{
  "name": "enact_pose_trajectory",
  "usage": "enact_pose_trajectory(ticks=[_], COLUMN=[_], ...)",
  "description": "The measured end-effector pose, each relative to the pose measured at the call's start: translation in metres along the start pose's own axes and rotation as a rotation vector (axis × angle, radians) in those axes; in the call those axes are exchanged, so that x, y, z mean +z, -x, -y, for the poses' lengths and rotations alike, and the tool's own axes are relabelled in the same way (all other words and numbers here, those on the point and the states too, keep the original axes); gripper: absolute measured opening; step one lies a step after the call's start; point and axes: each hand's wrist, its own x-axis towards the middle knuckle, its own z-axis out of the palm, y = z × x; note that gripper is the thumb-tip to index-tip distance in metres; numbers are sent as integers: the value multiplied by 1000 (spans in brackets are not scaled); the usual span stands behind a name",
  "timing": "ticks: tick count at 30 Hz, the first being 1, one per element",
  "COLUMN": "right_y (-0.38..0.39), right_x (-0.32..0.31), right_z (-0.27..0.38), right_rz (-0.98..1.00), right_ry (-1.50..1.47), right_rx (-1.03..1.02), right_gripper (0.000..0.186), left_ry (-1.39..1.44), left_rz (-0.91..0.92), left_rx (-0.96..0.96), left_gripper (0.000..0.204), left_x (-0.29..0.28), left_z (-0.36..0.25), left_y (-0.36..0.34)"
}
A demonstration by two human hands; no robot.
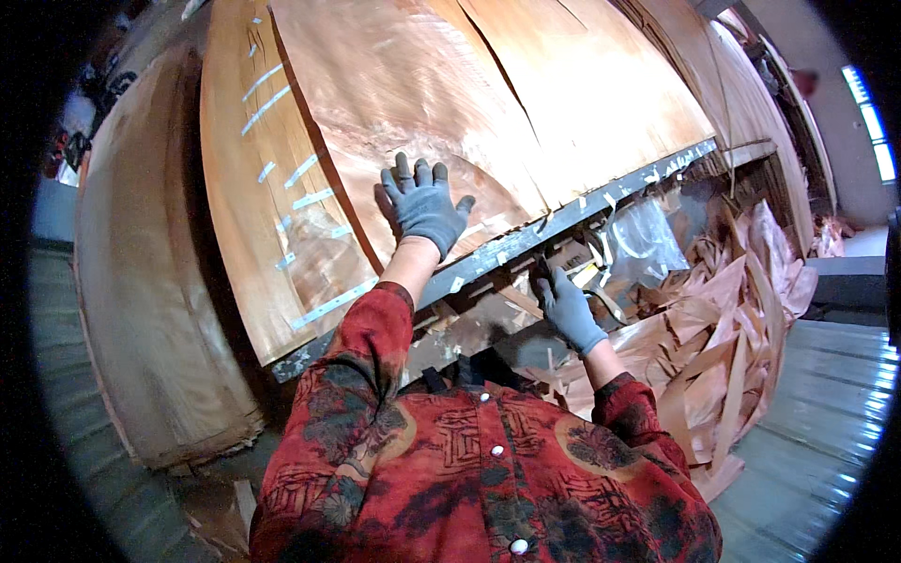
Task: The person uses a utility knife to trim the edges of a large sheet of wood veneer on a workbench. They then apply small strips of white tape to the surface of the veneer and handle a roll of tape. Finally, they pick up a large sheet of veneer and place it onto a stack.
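Note:
My left hand (427, 208), in a grey work glove, lies flat with spread fingers on a reddish-brown wood veneer sheet (404, 84). To its left is a paler veneer strip (235, 159) with several short pieces of light tape across its cracks. A dark gap separates the two. My right hand (569, 311), gloved too, is closed just below the table's dark front edge (497, 251). Something dark and narrow shows at its fingertips, too unclear to name. Right of the sheet lies another light veneer sheet (601, 84), with a long dark split between them.
Torn veneer scraps (723, 347) are heaped at the right below the table. A clear plastic bag (648, 239) hangs under the edge. Stacked veneer (155, 272) stands on the left, and more veneer sheets (751, 84) lie at the far right.

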Motion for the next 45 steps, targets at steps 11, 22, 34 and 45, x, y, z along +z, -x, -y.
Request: enact_pose_trajectory(ticks=[11,22,34,45], right_y=[-149,-166,-174,-183], right_x=[67,84,83,77], right_z=[96,104,146,163], right_rz=[-97,-140,-120,1], right_ry=[-392,-23,235,262], right_rx=[-61,72,320,365], right_gripper=[24,27,25,26], left_ry=[-73,107,223,282], left_rz=[39,-121,-186,-207], left_rx=[393,781,761,748], left_gripper=[58,67,47,45], left_x=[11,26,41,44], left_z=[48,93,99,99], left_y=[-27,-67,-72,-74])
